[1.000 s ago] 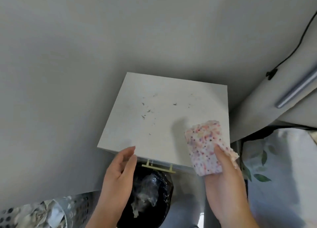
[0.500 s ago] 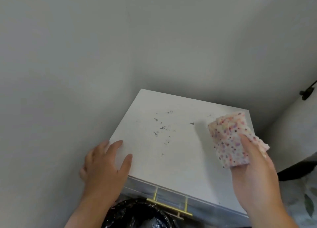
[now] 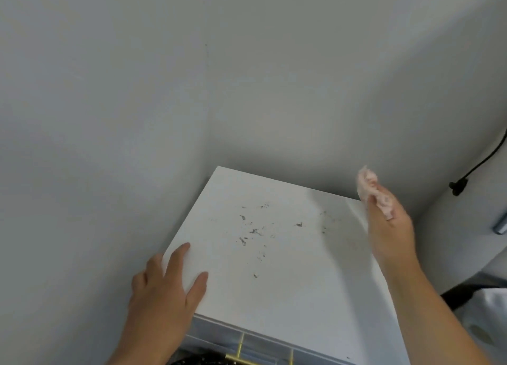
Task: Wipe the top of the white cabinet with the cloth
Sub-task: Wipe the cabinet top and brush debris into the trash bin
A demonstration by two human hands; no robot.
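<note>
The white cabinet top [image 3: 274, 296] fills the lower middle, set into a wall corner. Dark specks of dirt [image 3: 255, 231] are scattered over its centre. My right hand [image 3: 389, 233] is at the far right corner of the top, gripping the pink speckled cloth [image 3: 369, 184], which sticks out beyond my fingers and looks blurred. My left hand [image 3: 164, 290] lies flat over the near left corner of the cabinet, fingers spread, holding nothing.
Grey walls close in behind and to the left. A gold drawer handle [image 3: 241, 357] shows on the cabinet front below. A black cable and plug [image 3: 458, 186] hang on the right wall. A black bag [image 3: 197, 360] sits below the cabinet front.
My right hand has carried the cloth from the near right side to the far right corner. My left hand has settled onto the near left corner. The camera has moved closer.
</note>
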